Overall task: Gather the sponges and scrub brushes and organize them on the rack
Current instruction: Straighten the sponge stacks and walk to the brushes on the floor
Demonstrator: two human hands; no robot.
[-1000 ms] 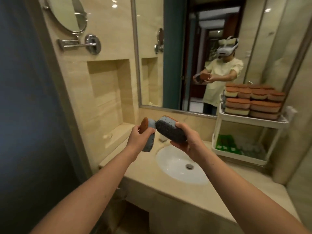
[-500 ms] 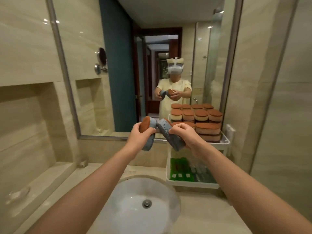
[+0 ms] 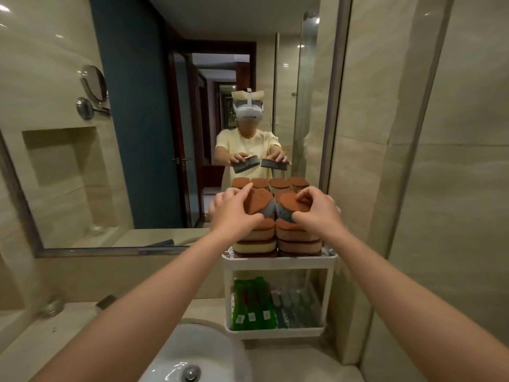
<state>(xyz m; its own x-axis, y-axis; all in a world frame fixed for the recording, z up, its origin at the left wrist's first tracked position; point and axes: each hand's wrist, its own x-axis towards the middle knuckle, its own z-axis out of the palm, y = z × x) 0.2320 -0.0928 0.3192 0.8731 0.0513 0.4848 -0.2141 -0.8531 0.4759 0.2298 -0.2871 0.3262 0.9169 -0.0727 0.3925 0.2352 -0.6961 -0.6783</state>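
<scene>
Both rust-topped, blue-sided sponges (image 3: 259,204) have moved above the rack's (image 3: 278,262) stacks (image 3: 298,239).

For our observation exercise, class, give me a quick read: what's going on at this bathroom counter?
A person faces the mirror with a sponge in each hand. The left hand grips the left sponge and the right hand grips the right sponge, orange sides up, over the stacked sponges on the white rack. Whether they rest on the stacks yet is unclear. Green packets sit on the lower shelf.
</scene>
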